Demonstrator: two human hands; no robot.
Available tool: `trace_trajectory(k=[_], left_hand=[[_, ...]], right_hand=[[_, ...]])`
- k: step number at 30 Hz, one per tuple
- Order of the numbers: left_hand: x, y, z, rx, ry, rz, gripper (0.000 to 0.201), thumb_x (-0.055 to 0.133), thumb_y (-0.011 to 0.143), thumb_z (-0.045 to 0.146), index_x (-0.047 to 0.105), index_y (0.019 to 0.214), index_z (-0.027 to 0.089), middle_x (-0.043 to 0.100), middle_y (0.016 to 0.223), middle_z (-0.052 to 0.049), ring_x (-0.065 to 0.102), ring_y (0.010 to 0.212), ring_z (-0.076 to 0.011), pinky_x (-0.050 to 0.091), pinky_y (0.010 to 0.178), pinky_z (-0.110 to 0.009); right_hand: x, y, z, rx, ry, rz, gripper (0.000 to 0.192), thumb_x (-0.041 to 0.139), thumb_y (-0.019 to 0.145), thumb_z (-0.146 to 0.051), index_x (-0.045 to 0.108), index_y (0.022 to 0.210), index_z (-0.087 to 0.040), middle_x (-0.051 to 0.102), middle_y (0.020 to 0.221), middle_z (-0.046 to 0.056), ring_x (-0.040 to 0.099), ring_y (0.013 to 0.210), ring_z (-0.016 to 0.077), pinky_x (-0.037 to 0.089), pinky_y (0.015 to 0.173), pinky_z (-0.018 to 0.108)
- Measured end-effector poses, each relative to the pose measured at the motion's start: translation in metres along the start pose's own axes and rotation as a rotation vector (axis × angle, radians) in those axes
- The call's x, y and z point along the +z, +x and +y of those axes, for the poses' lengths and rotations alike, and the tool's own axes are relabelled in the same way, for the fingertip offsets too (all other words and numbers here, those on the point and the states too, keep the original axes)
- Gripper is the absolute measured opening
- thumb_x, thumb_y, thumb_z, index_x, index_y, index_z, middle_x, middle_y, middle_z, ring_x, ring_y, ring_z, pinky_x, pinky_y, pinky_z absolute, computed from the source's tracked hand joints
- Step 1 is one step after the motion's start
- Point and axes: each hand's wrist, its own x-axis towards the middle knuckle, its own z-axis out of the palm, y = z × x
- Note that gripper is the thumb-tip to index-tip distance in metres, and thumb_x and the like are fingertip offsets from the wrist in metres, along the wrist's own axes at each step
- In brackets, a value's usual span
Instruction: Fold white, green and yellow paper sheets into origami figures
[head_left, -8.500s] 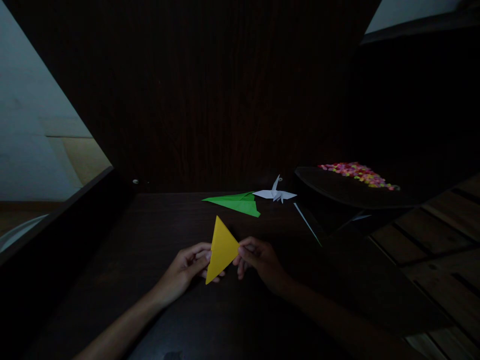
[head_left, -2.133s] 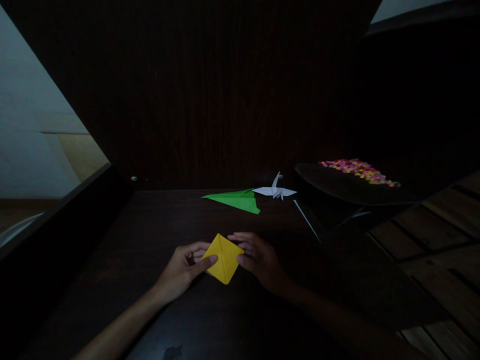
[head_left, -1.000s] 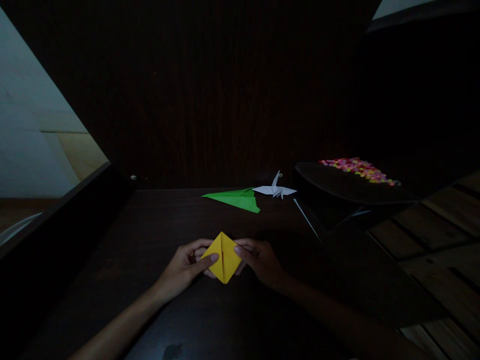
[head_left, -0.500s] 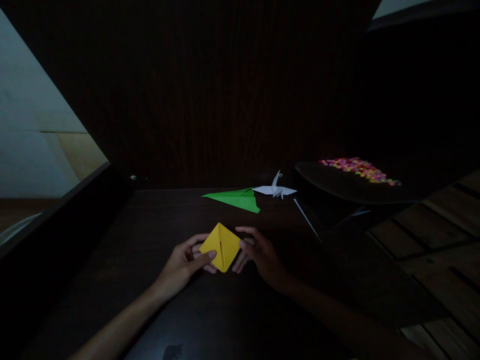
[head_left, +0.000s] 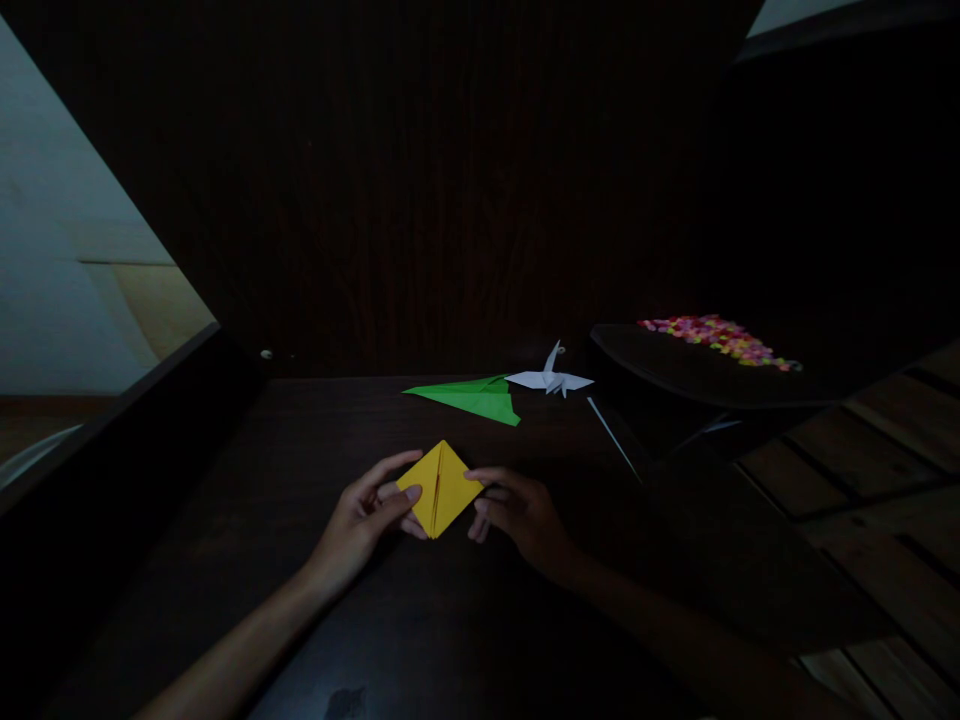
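A yellow folded paper [head_left: 454,487], diamond-shaped with a slit down its middle, is held between my two hands above the dark surface. My left hand [head_left: 375,507] grips its left corner, thumb on the front face and fingers behind. At the right corner, my right hand [head_left: 523,508] pinches the edge, index finger on top and the other fingers curled below. Beyond the yellow paper lies a green paper plane [head_left: 472,398], its nose pointing left. A white paper crane [head_left: 553,380] sits touching or nearly touching the plane's right end.
To the right, a thin white strip [head_left: 615,440] lies on the dark tabletop [head_left: 315,420]. A dark curved shelf [head_left: 637,355] holds a heap of small colourful pieces [head_left: 720,338]. A dark panel [head_left: 450,200] rises at the back, and a raised edge [head_left: 112,410] runs along the left.
The yellow paper has tilted slightly clockwise and risen a little. My right index finger has come down onto its upper right edge, and my left thumb has slid toward the left corner.
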Motion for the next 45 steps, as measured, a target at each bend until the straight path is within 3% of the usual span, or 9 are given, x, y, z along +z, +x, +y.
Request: trace_trajectory(k=[4, 11, 16, 24, 32, 36, 45], left_hand=[[0.000, -0.002, 0.001, -0.002, -0.047, -0.003, 0.042, 0.074, 0.074, 0.029, 0.065, 0.111, 0.012, 0.073, 0.095, -0.010, 0.069, 0.072, -0.0214, 0.055, 0.065, -0.032], [-0.002, -0.006, 0.001, 0.060, -0.039, -0.074, 0.044, 0.072, 0.076, 0.030, 0.063, 0.114, 0.010, 0.073, 0.089, -0.012, 0.070, 0.077, -0.0249, 0.054, 0.071, -0.037], [0.000, -0.006, 0.000, 0.077, 0.174, -0.024, 0.038, 0.069, 0.078, 0.038, 0.067, 0.105, 0.012, 0.072, 0.070, -0.006, 0.064, 0.060, -0.0165, 0.051, 0.059, -0.028], [-0.001, -0.007, 0.001, 0.102, 0.446, 0.021, 0.031, 0.064, 0.081, 0.045, 0.072, 0.084, 0.016, 0.050, 0.045, 0.005, 0.044, 0.041, -0.0088, 0.032, 0.041, -0.019], [0.002, -0.009, 0.007, 0.095, 0.471, -0.128, 0.035, 0.060, 0.082, 0.046, 0.070, 0.072, 0.015, 0.051, 0.051, 0.003, 0.043, 0.045, -0.0084, 0.031, 0.041, -0.018], [0.003, -0.009, 0.005, 0.047, 0.462, -0.219, 0.033, 0.060, 0.083, 0.045, 0.067, 0.078, 0.013, 0.054, 0.057, 0.002, 0.046, 0.046, -0.0077, 0.035, 0.042, -0.017], [0.001, -0.010, -0.003, -0.008, 0.379, -0.303, 0.030, 0.056, 0.088, 0.043, 0.060, 0.089, 0.013, 0.053, 0.053, 0.004, 0.045, 0.040, -0.0069, 0.033, 0.039, -0.017]], right_hand=[[0.001, -0.001, 0.002, 0.005, -0.070, 0.024, 0.030, 0.065, 0.080, -0.027, 0.063, 0.107, -0.017, 0.068, 0.060, -0.001, 0.065, 0.052, 0.0148, 0.053, 0.052, 0.027], [0.004, 0.001, -0.001, -0.012, -0.076, 0.103, 0.026, 0.066, 0.080, -0.036, 0.068, 0.097, -0.017, 0.070, 0.065, 0.001, 0.066, 0.050, 0.0155, 0.053, 0.048, 0.026], [0.003, 0.001, -0.005, -0.050, -0.107, 0.124, 0.025, 0.063, 0.083, -0.040, 0.067, 0.093, -0.018, 0.070, 0.070, 0.002, 0.064, 0.048, 0.0138, 0.052, 0.045, 0.025], [0.001, 0.001, -0.007, 0.011, -0.187, 0.120, 0.024, 0.061, 0.084, -0.037, 0.063, 0.073, -0.017, 0.061, 0.058, -0.002, 0.052, 0.041, 0.0081, 0.041, 0.041, 0.020], [0.000, 0.001, -0.006, 0.073, -0.139, -0.035, 0.025, 0.061, 0.082, -0.038, 0.060, 0.068, -0.017, 0.051, 0.050, -0.005, 0.047, 0.040, 0.0072, 0.036, 0.040, 0.019], [0.000, 0.001, -0.004, 0.125, -0.107, -0.103, 0.026, 0.062, 0.081, -0.041, 0.061, 0.072, -0.016, 0.051, 0.051, -0.005, 0.048, 0.040, 0.0076, 0.036, 0.040, 0.018], [0.003, 0.001, -0.009, 0.147, -0.118, -0.180, 0.028, 0.061, 0.082, -0.041, 0.058, 0.069, -0.015, 0.052, 0.053, -0.004, 0.050, 0.041, 0.0077, 0.036, 0.041, 0.018]])
